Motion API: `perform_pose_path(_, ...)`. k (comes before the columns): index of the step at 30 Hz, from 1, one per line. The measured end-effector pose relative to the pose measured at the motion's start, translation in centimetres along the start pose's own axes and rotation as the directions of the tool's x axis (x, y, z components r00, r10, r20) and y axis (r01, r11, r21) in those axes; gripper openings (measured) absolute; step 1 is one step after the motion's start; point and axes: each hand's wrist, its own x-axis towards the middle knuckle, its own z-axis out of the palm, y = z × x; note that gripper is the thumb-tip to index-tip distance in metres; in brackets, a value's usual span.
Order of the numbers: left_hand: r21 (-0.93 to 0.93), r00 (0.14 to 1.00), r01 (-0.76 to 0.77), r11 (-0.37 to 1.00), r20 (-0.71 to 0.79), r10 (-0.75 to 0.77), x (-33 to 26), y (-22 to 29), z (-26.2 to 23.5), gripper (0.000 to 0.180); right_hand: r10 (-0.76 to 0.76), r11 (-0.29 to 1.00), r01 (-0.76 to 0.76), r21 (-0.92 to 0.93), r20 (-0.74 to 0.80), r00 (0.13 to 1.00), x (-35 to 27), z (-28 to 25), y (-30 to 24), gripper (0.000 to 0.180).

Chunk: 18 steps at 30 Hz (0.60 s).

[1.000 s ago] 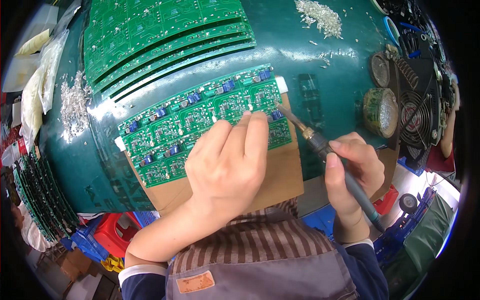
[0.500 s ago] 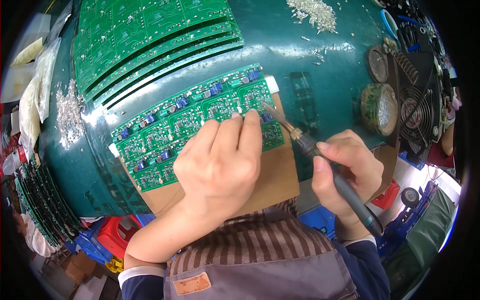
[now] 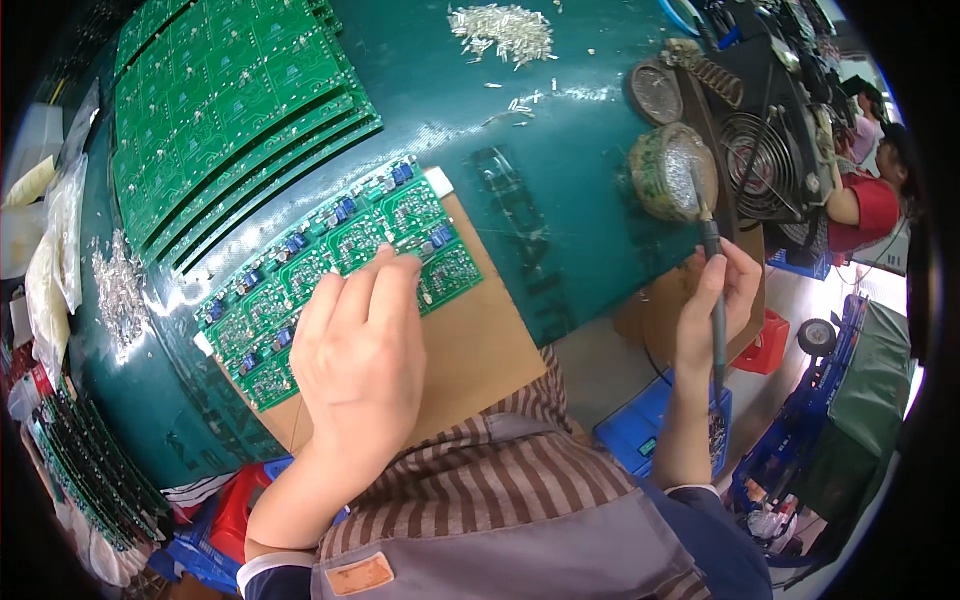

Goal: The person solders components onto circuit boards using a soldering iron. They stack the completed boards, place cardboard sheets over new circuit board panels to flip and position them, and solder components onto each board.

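A green circuit board [image 3: 305, 272] with blue and silver parts lies tilted on a brown cardboard sheet [image 3: 485, 355]. Over its lower middle rests my left hand [image 3: 362, 345], fingers curled together and fingertips at the board; whatever they pinch is hidden. My right hand [image 3: 725, 295] grips a soldering iron [image 3: 719, 345] by its dark handle. The iron points away from me, and its tip is at the silvery face of a round green-sided block [image 3: 660, 165], which looks like a tape roll packed with foil or solder.
Stacked green boards [image 3: 235, 105] lie at the far left. Small clear pieces [image 3: 505, 32] are heaped at the back, with another pile [image 3: 120, 300] at left. A round dish [image 3: 656, 92] and a fan [image 3: 757, 160] stand right. Another person [image 3: 868, 210] sits beyond.
My right hand has carried the soldering iron from the board to the round block at right. My left hand stays at the board. The whole view has shifted, with the table appearing further left.
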Motion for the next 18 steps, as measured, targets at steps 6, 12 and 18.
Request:
perform_pose_path(6, -0.047, 0.987, 0.145, 0.988, -0.059, -0.148, -1.8, -2.0, -3.2, 0.022, -0.389, 0.887, 0.327, 0.326, 0.146, 0.910, 0.2, 3.8, -4.7, 0.054)
perform_pose_path(12, 0.159, 0.851, 0.523, 0.837, -0.040, -0.524, -5.8, -6.7, -6.3, 0.069, -0.683, 0.729, 0.521, 0.445, 0.529, 0.504, 1.9, 10.9, -12.0, 0.070)
perform_pose_path(18, -0.025, 0.809, 0.588, 0.809, -0.010, -0.588, -7.5, -7.2, -6.7, 0.071, -0.602, 0.762, 0.503, 0.407, 0.732, 0.319, 1.3, 12.3, -13.6, 0.086)
